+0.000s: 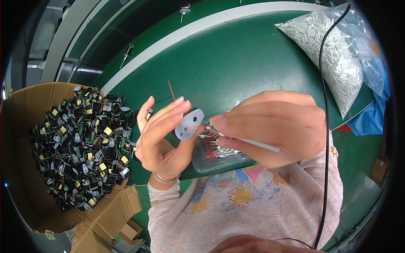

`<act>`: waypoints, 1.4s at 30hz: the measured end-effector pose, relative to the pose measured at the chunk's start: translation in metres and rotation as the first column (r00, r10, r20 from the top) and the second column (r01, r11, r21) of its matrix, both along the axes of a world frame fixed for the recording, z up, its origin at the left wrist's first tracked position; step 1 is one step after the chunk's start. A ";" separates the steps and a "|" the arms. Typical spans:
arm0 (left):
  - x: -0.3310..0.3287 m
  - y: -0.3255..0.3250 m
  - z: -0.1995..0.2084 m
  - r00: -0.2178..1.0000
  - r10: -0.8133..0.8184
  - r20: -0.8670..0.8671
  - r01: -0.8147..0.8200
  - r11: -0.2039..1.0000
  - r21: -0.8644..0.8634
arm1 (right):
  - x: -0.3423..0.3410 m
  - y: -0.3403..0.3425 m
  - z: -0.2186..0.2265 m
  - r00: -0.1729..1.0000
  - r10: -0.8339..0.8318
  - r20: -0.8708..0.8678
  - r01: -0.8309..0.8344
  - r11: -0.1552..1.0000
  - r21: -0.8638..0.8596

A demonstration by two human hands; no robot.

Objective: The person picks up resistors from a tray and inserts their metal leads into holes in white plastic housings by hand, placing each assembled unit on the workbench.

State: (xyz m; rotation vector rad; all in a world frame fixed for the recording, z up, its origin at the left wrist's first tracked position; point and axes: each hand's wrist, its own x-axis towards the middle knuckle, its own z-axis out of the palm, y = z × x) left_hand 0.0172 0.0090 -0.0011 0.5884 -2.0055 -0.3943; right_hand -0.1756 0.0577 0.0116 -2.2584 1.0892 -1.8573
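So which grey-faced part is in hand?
The grey-faced part held by the left hand, red wire at its face; similar parts lie heaped in the cardboard box.

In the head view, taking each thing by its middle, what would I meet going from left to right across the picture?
Carton of parts → left hand → grey piece → right hand → bag of white tubes → blue cloth.

Parts [84, 143] fill a carton [21, 122] left of the desk [202, 67], which bears a tray [211, 170] of wires [228, 151] and, behind right, a bag [333, 55].
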 end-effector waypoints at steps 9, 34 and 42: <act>0.001 0.000 0.000 1.000 0.020 0.011 -0.019 0.999 -0.028 | -0.001 -0.002 -0.003 0.999 0.042 -0.021 -0.044 0.996 -0.073; 0.000 0.002 0.003 0.995 0.083 0.047 -0.079 0.993 -0.089 | -0.001 0.002 0.000 0.991 0.092 -0.098 -0.106 0.983 -0.151; 0.001 0.002 0.007 0.987 0.087 0.137 -0.063 0.983 -0.170 | 0.004 -0.004 -0.007 0.995 0.098 -0.036 -0.100 0.991 -0.090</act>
